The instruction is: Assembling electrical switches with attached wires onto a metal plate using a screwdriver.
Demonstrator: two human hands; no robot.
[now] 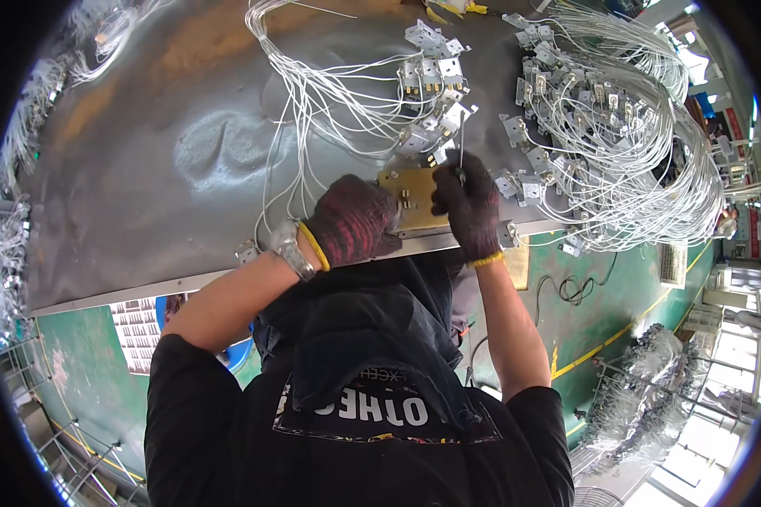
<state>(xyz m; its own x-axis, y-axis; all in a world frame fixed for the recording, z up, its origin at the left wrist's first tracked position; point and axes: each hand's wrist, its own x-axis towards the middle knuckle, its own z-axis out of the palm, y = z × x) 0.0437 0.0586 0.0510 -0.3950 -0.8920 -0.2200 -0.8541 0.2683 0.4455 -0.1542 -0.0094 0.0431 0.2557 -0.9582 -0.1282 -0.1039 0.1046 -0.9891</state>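
Note:
My left hand (355, 221), in a dark red-and-black knit glove with a yellow cuff, is curled at the left edge of a brass-coloured plate (421, 218). Its fingertips are partly hidden, and what they grip cannot be made out. My right hand (470, 207), gloved alike, is closed over the plate's right side around a thin metal rod (462, 139) that points away from me. Small metal fittings (405, 201) sit on the plate. Just beyond lies a cluster of metal brackets with brass-coloured terminals (431, 76), joined to a bundle of white wires (313, 89).
The grey metal table (144, 211) has a straight front edge near my body. A large heap of white wires with metal brackets (634, 160) covers its right side. More wire bundles (17, 144) lie along the far left. A black cable (577, 291) is on the green floor.

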